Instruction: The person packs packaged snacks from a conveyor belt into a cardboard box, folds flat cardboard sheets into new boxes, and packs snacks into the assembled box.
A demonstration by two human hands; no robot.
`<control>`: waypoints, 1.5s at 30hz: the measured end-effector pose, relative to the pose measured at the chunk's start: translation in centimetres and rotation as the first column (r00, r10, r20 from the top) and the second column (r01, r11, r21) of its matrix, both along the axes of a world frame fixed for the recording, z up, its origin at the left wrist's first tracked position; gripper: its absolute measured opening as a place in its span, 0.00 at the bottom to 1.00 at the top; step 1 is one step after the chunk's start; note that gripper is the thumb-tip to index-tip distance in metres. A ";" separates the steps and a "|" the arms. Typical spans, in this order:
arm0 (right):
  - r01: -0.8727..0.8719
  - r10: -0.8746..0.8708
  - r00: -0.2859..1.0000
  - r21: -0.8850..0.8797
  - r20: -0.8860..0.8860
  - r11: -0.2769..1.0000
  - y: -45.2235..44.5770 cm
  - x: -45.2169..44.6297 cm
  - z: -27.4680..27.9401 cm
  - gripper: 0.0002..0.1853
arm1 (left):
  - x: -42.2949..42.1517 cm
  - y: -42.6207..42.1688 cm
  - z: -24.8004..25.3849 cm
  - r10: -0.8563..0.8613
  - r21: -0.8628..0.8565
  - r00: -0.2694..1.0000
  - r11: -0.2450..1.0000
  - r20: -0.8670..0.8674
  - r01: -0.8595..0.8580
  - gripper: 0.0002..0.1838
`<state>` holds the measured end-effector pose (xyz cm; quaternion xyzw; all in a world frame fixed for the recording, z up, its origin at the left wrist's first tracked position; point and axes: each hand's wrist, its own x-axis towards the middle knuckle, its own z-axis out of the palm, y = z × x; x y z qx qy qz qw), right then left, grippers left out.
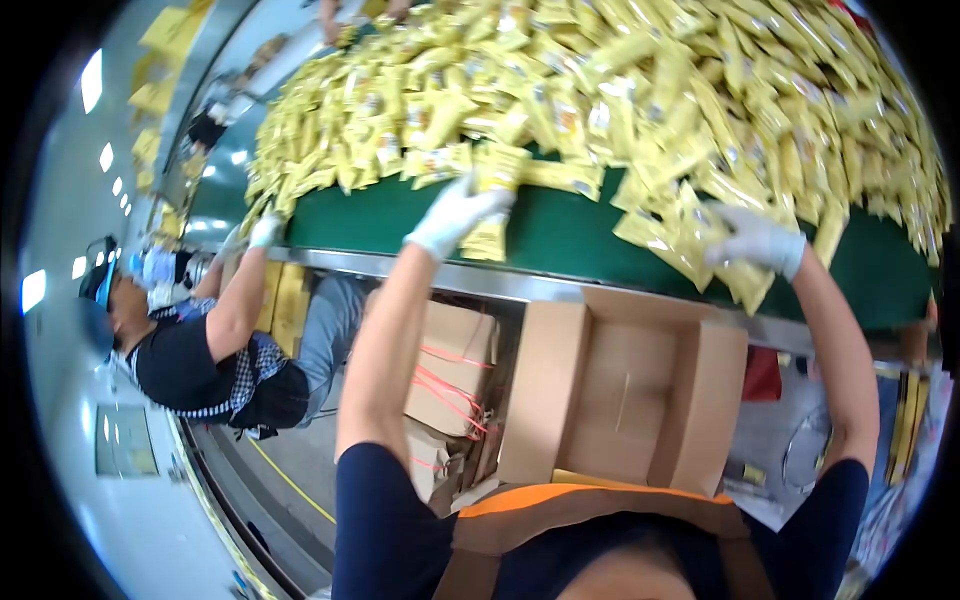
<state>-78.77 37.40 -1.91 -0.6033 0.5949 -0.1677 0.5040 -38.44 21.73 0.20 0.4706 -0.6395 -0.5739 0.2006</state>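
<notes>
My left hand (458,217), in a white glove, is closed on a yellow packet (499,168) at the near edge of the heap; another yellow packet (485,240) hangs down just below it. My right hand (757,240), also gloved, has its fingers curved round a few yellow packets (690,238) over the front edge of the green belt (570,235). Parts of its fingertips are hidden among the wrappers. Below and between my arms stands an open cardboard box (625,400), its flaps spread and its bare bottom showing.
A large heap of yellow packets (560,80) covers the back of the belt. A metal rail (470,275) runs along the belt's front. Strapped cartons (450,360) stand left of the box. Further left, a co-worker (210,340) in a cap reaches to the belt with gloved hands.
</notes>
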 end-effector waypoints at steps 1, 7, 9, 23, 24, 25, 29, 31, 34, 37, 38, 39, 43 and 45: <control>-0.083 0.074 0.979 -0.040 -0.189 0.996 0.1 1.1 0.8 0.46 | -0.7 -0.3 -0.6 -0.016 -0.016 1.000 1.000 -0.001 0.016 0.39; -0.029 -0.062 0.887 -0.188 -0.458 0.982 3.7 2.9 2.8 0.48 | -1.5 1.6 -2.2 -0.142 -0.184 0.982 0.969 0.127 0.164 0.42; 0.080 -0.179 0.854 -0.216 -0.488 0.973 6.2 1.5 4.5 0.46 | 0.3 3.1 -0.8 -0.194 -0.218 0.974 0.952 0.120 0.217 0.43; -0.113 -0.346 0.613 -0.513 -0.710 0.851 12.9 -0.9 0.8 0.50 | 1.2 6.7 -2.1 0.166 -0.395 0.444 0.776 0.880 0.491 0.63; -0.058 -0.402 0.601 -0.540 -0.691 0.840 13.0 -1.4 0.5 0.50 | 0.2 6.5 -1.1 0.098 -0.303 0.393 0.808 0.914 0.505 0.63; -0.030 -0.364 0.563 -0.459 -0.742 0.888 13.3 -2.0 0.4 0.52 | -0.8 6.8 -0.2 0.093 -0.271 0.346 0.815 0.934 0.512 0.63; -0.054 -0.252 0.568 -0.341 -0.784 0.939 14.2 -2.4 0.1 0.55 | -0.2 8.6 -2.6 0.190 -0.458 0.465 0.679 0.865 0.574 0.60; 0.007 -0.174 0.596 -0.212 -0.784 0.977 13.4 -2.3 1.9 0.56 | 0.0 8.8 -2.4 0.134 -0.455 0.551 0.736 0.823 0.501 0.59; 0.307 -0.390 0.910 -0.402 -0.141 0.862 13.6 -0.2 5.9 0.55 | 2.5 7.1 -2.9 0.066 -0.544 0.798 0.764 0.599 0.346 0.56; -0.009 0.014 1.000 -0.416 0.010 0.909 14.8 5.8 13.2 0.48 | 3.5 8.5 1.9 -0.057 0.068 0.962 0.995 -0.266 0.077 0.49; -0.275 0.226 0.961 -0.461 -0.159 0.844 14.8 8.0 14.0 0.46 | 3.7 9.6 3.5 0.041 0.295 0.854 0.946 -0.518 0.134 0.49; -0.481 0.359 0.855 -0.313 -0.374 0.819 14.9 10.7 14.0 0.42 | 2.5 10.9 5.1 -0.064 0.262 0.745 0.913 -0.664 0.312 0.50; -0.729 0.764 0.519 0.267 -0.384 0.630 11.4 17.6 9.1 0.45 | -1.4 14.0 6.4 -0.450 0.305 0.767 0.731 -0.458 0.611 0.50; -0.701 0.735 0.663 0.230 -0.139 0.676 11.2 18.2 3.8 0.51 | -6.4 16.2 6.5 -0.736 0.035 0.665 0.667 -0.132 0.745 0.50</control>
